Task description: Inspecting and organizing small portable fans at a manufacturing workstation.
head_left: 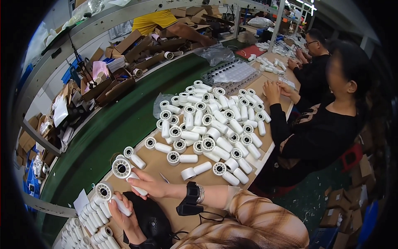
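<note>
In the right hand [150,183], a white fan [123,170] slants head-first to upper left

No lettering, number or sign can be read (pale patches [330,212] on cardboard boxes [331,219] are too small).

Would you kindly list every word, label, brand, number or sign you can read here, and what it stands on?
No text is readable.
Brown cardboard boxes, lower right: small white labels, too small to read.
White, round-headed plastic devices in the left hand and right hand: no readable marking.
</note>
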A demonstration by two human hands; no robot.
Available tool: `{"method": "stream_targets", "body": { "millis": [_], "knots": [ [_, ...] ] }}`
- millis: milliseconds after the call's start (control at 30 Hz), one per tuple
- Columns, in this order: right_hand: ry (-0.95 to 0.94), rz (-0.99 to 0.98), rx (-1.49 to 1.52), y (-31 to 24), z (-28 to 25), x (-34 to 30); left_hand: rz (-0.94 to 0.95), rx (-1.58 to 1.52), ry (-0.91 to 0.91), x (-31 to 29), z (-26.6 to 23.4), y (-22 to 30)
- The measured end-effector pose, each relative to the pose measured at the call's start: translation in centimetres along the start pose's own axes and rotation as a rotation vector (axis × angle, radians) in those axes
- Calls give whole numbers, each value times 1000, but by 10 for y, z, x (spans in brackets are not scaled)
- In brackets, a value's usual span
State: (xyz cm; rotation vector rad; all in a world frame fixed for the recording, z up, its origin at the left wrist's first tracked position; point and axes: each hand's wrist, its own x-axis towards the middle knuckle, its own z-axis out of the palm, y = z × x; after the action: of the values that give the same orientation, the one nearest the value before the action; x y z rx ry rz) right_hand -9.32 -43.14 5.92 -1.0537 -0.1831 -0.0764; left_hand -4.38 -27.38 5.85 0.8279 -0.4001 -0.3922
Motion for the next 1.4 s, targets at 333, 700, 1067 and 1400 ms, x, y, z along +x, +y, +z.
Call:
{"method": "stream_targets", "body": {
  "millis": [333, 700, 1067, 1400],
  "knots": [
    [137, 52, -26, -7, -8, 2, -150, -97, 44, 6, -6, -9],
    [115, 124, -93, 0, 0, 2, -168, -79, 29, 2, -4, 1],
    [122, 94, -117, 3, 1, 1, -186, -49, -87, 0, -10, 2],
    [130, -32, -223, 9, -3, -1, -47, 188, -75, -6, -7, 4]
  ]
}}
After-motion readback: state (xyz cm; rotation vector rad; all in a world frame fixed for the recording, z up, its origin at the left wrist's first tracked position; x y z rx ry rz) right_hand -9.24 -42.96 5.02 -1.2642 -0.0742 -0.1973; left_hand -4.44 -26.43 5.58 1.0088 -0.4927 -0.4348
